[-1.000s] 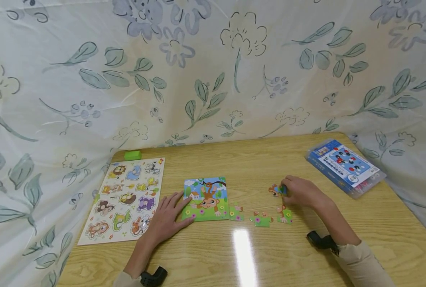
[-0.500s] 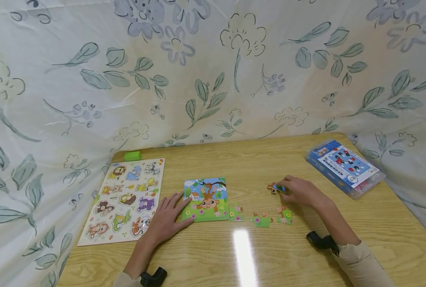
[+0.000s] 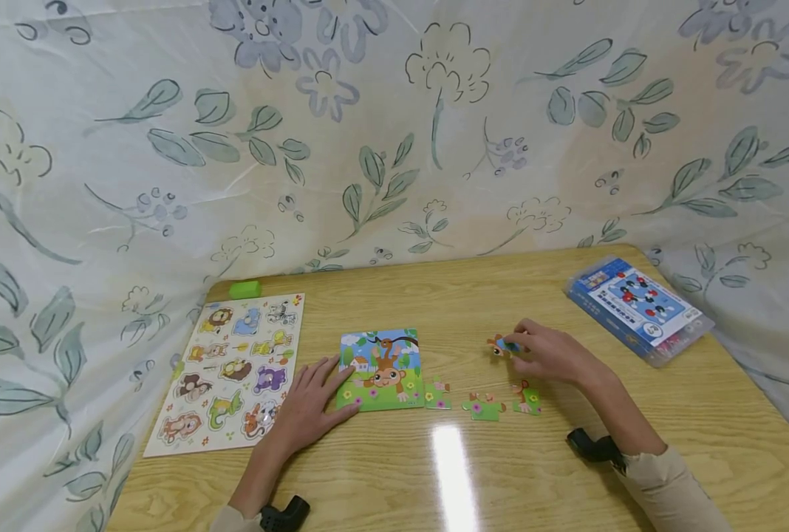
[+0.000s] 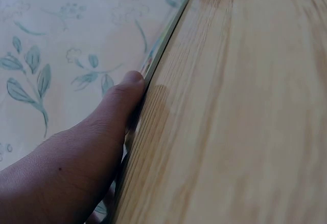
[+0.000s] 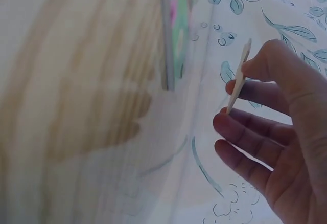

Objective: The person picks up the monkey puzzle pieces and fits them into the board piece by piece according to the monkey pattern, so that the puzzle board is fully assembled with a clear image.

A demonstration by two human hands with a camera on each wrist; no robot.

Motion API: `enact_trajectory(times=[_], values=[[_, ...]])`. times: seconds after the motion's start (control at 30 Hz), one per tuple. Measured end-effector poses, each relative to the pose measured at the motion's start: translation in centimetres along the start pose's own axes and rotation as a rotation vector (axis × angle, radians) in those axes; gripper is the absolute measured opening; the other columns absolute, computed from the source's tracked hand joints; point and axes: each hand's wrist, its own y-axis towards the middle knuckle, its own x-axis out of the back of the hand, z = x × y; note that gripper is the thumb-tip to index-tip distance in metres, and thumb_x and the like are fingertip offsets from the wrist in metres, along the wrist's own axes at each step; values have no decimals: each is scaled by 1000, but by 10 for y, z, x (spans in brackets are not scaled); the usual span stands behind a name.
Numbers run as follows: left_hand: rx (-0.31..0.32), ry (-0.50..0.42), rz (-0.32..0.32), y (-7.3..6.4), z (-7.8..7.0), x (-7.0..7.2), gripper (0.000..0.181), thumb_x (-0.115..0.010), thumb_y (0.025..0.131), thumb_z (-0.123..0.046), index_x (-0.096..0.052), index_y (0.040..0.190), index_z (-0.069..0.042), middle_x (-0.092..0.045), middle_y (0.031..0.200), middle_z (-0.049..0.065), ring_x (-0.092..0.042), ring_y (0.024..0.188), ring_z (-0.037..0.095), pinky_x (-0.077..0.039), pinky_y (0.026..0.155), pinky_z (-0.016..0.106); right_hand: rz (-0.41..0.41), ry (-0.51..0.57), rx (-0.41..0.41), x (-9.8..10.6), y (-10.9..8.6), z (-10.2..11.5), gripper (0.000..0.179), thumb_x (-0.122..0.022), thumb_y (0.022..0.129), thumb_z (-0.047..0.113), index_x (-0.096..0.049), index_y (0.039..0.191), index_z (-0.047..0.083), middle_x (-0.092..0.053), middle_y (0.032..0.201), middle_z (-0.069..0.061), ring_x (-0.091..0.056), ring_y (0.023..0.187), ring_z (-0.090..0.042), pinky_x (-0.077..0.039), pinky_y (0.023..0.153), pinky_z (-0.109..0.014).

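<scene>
A square monkey picture puzzle lies on the table, and the spread fingers of my left hand rest at its left side. In the left wrist view the thumb lies along the thin edge of a board. To the right, my right hand pinches a jigsaw puzzle piece printed with part of a brown monkey face and some blue. Seen edge-on in the right wrist view, the piece sits between thumb and fingertips. Loose pieces lie nearer: one beside the picture, another, and a third below the right hand.
A white animal puzzle board lies at the left, with a green block behind it. At the back right is a blue boxed set in clear plastic. A floral curtain hangs along the table's back edge.
My right hand has shifted slightly left, carrying the puzzle piece, which has tilted and turned a little. The left hand stays where it was on the picture's side.
</scene>
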Motion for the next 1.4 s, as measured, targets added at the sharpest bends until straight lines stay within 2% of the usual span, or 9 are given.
enact_trajectory(times=[0.17,0.4,0.63,0.8,1.13,1.4], values=[[-5,-6,-2,0,0,0,66,-57,89,-60,-43,147,-33,-36,157,4,-33,144,31,-23,117,59,-27,17,52,0,0,1,35,-68,83,19,-70,115,7,-58,102,-4,-58,79,-9,-45,60,-22],[2,-18,8,-1,-1,0,66,-58,89,-60,-42,148,-33,-35,157,4,-32,145,31,-22,117,60,-7,120,94,0,2,2,32,-68,83,13,-69,113,2,-57,105,-7,-67,89,-19,-51,66,-24],[9,-23,13,0,0,0,67,-57,89,-61,-41,148,-34,-34,158,3,-31,145,31,-22,116,60,-51,67,139,-1,3,1,31,-68,85,14,-67,113,1,-61,118,-12,-67,87,-16,-55,68,-28],[12,-25,14,0,0,-1,67,-57,89,-61,-41,148,-34,-34,158,3,-31,145,31,-22,117,60,-64,59,138,-2,2,0,33,-66,88,13,-63,118,0,-62,123,-13,-67,88,-17,-55,69,-30],[8,-18,10,-1,-1,0,67,-57,89,-62,-42,147,-34,-35,157,3,-32,145,32,-22,116,60,-99,69,104,-1,3,2,35,-66,87,13,-62,120,0,-65,116,-11,-66,89,-17,-56,74,-35],[7,-14,11,0,-1,1,67,-57,89,-62,-42,147,-34,-35,157,3,-33,145,31,-21,117,60,-157,72,134,-1,4,3,32,-69,85,11,-61,114,2,-67,104,-7,-67,85,-16,-57,71,-31]])
